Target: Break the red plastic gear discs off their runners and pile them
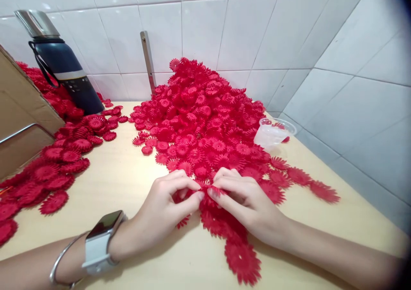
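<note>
Left hand (163, 208) and right hand (244, 200) met fingertip to fingertip, both pinching one red plastic flower piece (205, 191) at the near edge of a red pile (199, 123) on a wooden table (125, 178).

Both forearms reaching in from the lower edge, angled toward each other. Left hand (160, 215) palm down, watch and bangle on its wrist, thumb and forefinger pinched together at the tips. Right hand (247, 202) facing it, fingers curled, thumb pressed to forefinger. Fingertips (199, 194) of both hands almost touching, low over the table.
</note>
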`<state>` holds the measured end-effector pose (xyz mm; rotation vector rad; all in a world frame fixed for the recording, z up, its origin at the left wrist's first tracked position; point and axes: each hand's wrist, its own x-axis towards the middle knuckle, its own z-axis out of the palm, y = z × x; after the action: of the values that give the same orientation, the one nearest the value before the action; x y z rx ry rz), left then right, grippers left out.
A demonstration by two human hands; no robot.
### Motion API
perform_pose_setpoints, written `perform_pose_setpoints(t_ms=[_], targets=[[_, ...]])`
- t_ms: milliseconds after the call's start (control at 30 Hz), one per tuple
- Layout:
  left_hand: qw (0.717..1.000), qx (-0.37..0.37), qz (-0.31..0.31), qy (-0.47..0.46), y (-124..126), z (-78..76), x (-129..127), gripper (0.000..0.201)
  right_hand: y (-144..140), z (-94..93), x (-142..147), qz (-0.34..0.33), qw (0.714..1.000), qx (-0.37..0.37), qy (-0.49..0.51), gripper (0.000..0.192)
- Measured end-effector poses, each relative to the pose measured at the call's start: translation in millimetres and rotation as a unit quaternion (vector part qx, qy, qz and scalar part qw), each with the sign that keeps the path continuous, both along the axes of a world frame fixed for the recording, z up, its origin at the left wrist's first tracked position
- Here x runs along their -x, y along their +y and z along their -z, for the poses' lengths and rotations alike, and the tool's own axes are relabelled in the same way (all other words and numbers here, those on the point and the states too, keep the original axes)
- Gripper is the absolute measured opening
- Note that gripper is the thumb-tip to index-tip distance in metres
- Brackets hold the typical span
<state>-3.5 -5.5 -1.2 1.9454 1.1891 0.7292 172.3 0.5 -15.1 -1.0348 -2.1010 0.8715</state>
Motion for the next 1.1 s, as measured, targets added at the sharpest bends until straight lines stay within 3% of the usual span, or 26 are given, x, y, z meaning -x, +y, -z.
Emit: perform_pose_setpoints(t_ms=[333,533,600,700,767,833,900,1000,1100], targets=[[1.000,0.010,-0.001,-0.027,3,-0.7,1,0.016,2,-0.8,-1,0.006,0.996,0.064,0.056,0.031],[0.989,-0.006,-0.134,-0.070,10,3.8,2,0.015,0,0.4,0,0.137,0.968,0.112,0.180,0.016],[0.980,0.000,-0.180,-0.090,15,5.2,3,0.014,0,1.9,0,0.156,0.961,0.113,0.200,0.018],[0.973,-0.003,-0.208,-0.097,20,6.4,4,0.027,0,2.2,0,0.160,0.964,0.089,0.191,0.019],[0.974,-0.022,-0.202,-0.099,21,6.2,5,0.029,-2,0.2,-1,0.137,0.976,0.051,0.163,0.015],[0.975,-0.049,-0.192,-0.101,19,5.5,5,0.027,-4,-3.5,-3,0.063,0.991,-0.013,0.121,0.015],[0.974,-0.085,-0.183,-0.100,16,4.7,5,0.024,-6,-7.7,-5,-0.069,0.992,-0.091,0.050,0.040],[0.971,-0.140,-0.166,-0.104,10,4.3,5,0.023,-5,-12.1,-7,-0.224,0.954,-0.172,-0.097,0.073],[0.965,-0.192,-0.135,-0.114,4,4.7,6,0.023,2,-14.5,-1,-0.220,0.939,-0.179,-0.194,0.074]])
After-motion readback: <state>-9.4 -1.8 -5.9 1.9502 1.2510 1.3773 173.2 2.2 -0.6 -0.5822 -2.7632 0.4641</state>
